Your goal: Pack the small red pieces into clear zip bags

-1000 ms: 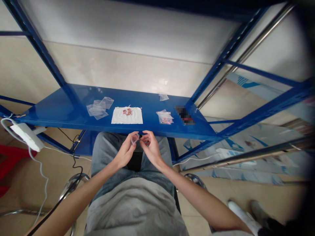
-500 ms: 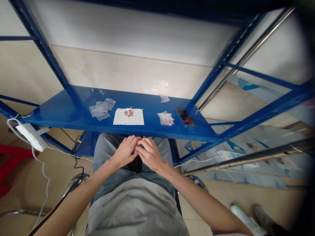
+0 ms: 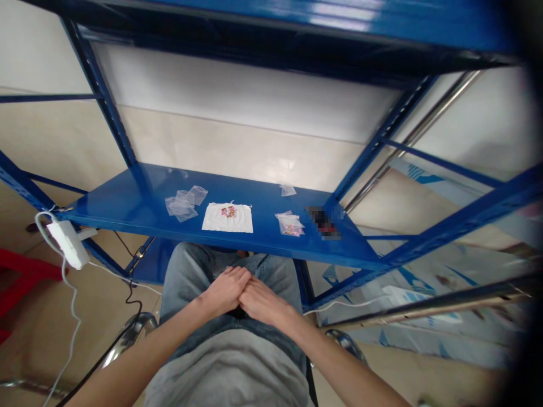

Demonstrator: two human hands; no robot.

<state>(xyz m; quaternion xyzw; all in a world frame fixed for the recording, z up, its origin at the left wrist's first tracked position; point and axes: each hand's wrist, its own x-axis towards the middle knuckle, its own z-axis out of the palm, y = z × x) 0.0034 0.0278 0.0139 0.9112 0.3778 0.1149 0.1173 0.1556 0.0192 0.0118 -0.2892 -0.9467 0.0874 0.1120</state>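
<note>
My left hand (image 3: 224, 289) and my right hand (image 3: 262, 302) rest together on my lap, on blue jeans, just below the front edge of the blue metal shelf (image 3: 127, 210). Their fingertips meet and the fingers are pressed close; whatever lies between them is hidden. On the shelf above the hands lies a white sheet (image 3: 228, 218) with a few small pink pieces on it. To its left sits a pile of empty clear zip bags (image 3: 184, 202). To its right lie filled clear bags (image 3: 289, 223).
One more small clear bag (image 3: 288, 190) lies near the shelf's back, and a dark object (image 3: 324, 221) sits at its right end. A white power adapter (image 3: 68, 243) with a cable hangs at the shelf's left corner. Blue uprights frame the shelf. A chrome stool rim (image 3: 131, 328) shows below left.
Both hands came down from the shelf edge to my lap and closed together. The small clear bag seen between the fingers earlier no longer shows. The view tilted upward.
</note>
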